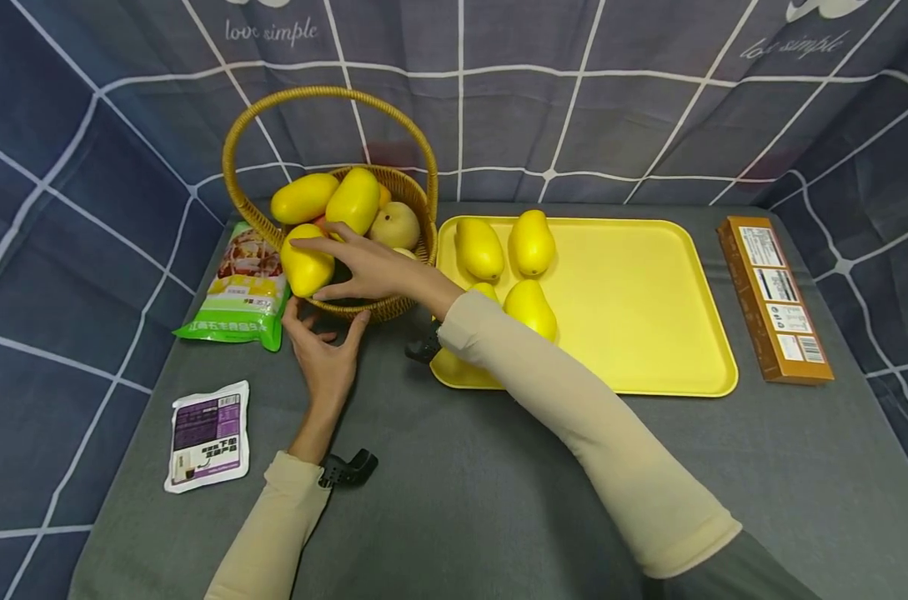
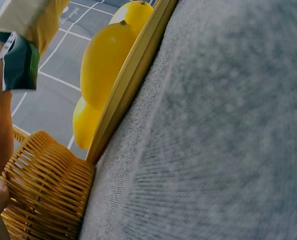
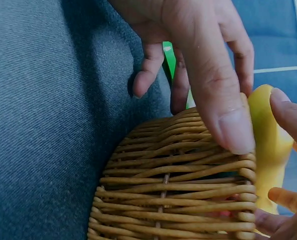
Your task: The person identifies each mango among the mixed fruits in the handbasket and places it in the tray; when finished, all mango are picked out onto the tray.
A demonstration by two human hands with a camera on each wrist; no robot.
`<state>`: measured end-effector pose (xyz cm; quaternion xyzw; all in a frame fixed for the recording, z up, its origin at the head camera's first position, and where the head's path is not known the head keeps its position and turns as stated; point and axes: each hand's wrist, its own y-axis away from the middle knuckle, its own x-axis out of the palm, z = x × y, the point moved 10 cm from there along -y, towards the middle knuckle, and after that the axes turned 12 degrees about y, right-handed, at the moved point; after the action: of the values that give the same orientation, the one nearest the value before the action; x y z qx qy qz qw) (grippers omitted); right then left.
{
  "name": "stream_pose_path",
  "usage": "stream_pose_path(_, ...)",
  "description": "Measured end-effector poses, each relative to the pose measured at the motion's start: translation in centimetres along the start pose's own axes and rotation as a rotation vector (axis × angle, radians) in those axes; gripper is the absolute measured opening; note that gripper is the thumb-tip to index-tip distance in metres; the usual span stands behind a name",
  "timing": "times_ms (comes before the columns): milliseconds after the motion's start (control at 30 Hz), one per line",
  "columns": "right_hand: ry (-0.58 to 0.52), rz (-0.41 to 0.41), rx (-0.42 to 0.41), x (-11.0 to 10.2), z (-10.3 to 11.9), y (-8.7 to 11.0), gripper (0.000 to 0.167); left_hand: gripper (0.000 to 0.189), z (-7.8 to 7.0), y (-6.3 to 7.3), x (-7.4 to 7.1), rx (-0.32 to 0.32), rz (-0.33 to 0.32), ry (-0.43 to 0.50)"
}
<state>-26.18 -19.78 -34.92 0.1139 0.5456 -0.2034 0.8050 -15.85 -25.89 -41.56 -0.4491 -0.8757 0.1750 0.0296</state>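
A wicker basket with a tall handle stands at the back left, filled with yellow mangoes and a pale round fruit. Reaching over its near rim, my right hand grips a mango at the basket's left front, thumb low and fingers across its upper side. My left hand holds the basket's near side from the front. In the right wrist view its thumb lies against the woven rim; some fingertips are hidden behind the basket.
Right of the basket lies a yellow tray with several mangoes at its left end. A green snack bag touches the basket's left side. A white and purple pouch lies front left; a brown box lies far right.
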Motion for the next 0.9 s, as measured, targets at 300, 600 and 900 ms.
stream_pose_path(300,0.004,-0.018,0.036,0.2,-0.3,-1.0,0.078,0.09,0.0,0.1,0.0,0.007,0.001,0.002)
stream_pose_path(600,0.011,-0.046,0.048,-0.1,-0.3,-1.1,0.079,0.09,0.0,0.0,0.0,-0.001,-0.004,-0.001)
stream_pose_path(900,-0.048,-0.15,-0.011,-1.9,-0.1,0.7,0.076,0.087,-0.3,-0.1,0.0,0.022,-0.001,0.02)
